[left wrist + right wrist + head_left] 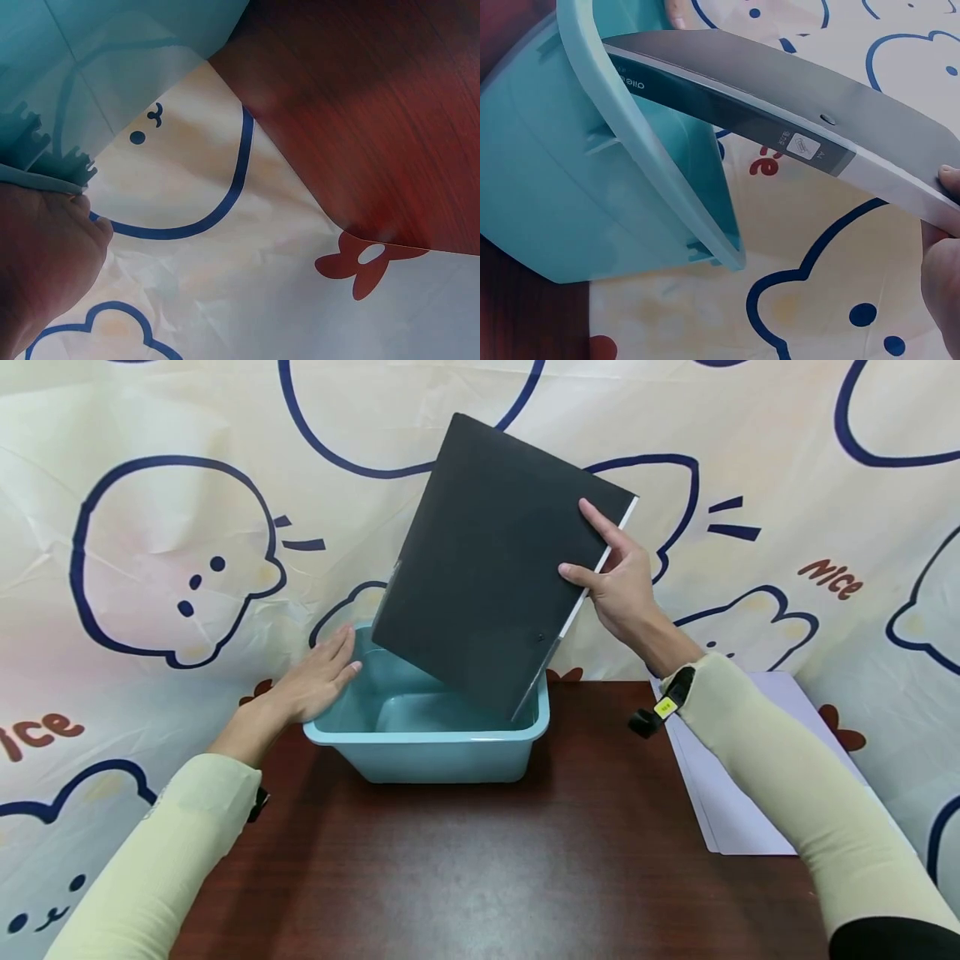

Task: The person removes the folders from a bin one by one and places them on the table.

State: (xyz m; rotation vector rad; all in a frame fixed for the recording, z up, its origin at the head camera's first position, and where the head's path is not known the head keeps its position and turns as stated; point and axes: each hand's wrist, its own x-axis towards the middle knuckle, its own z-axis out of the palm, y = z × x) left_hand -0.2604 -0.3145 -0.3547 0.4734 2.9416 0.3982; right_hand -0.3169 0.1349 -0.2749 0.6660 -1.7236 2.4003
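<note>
A black file folder [495, 560] with a labelled spine is tilted over a light blue plastic tub [442, 762], its lower end dipping inside the rim. My right hand [617, 581] grips the folder by its right edge, thumb and forefinger spread on the black cover and the other fingers hidden behind. In the right wrist view the folder's spine [735, 120] slants down into the tub. My left hand [318, 679] rests on the tub's left rim, fingers straight and together. The left wrist view shows only part of that hand [49, 259], against the rim.
White sheets [738, 777] lie on the right of the dark brown wooden table [480, 868], partly under my right forearm. A cartoon-printed cloth [187, 410] hangs behind and along both sides of the table.
</note>
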